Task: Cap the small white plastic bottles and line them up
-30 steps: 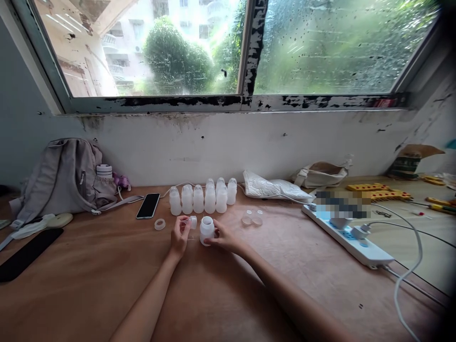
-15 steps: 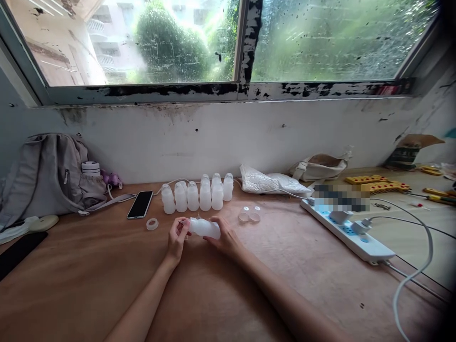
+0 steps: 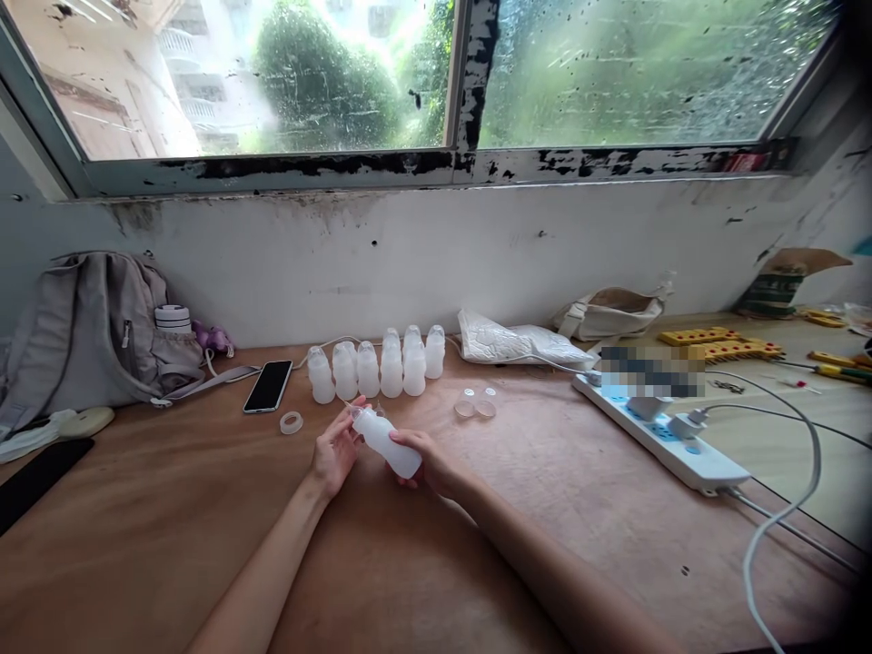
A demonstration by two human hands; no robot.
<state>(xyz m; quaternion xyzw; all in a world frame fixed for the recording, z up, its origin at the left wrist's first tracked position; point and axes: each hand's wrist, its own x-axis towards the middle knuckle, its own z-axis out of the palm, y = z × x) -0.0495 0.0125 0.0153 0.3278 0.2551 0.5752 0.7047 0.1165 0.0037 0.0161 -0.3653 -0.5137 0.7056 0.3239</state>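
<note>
A translucent white baby bottle (image 3: 387, 442) lies tilted between my hands, its neck up and to the left. My right hand (image 3: 428, 463) is wrapped around its lower body, thumb on top. At the neck end, the fingers of my left hand (image 3: 335, 451) close around the tip, where a thin clear piece sticks out; its exact shape is too small to tell. Behind my hands several similar bottles (image 3: 391, 365) with clear domed caps stand in a cluster. A clear ring (image 3: 292, 423) lies left of my left hand. Two clear round pieces (image 3: 475, 405) rest further right.
A phone (image 3: 268, 387) lies at the left, near a grey backpack (image 3: 102, 336). White packaging (image 3: 521, 341) and a pale bag (image 3: 609, 313) sit along the wall. A power strip (image 3: 664, 436) with plugs and trailing cables occupies the right side, with yellow tools (image 3: 736, 350) behind it.
The bottle has turned from nearly level to slanted, its base swinging down toward me. My right hand has moved lower with it, and my left hand has shifted slightly up and turned.
</note>
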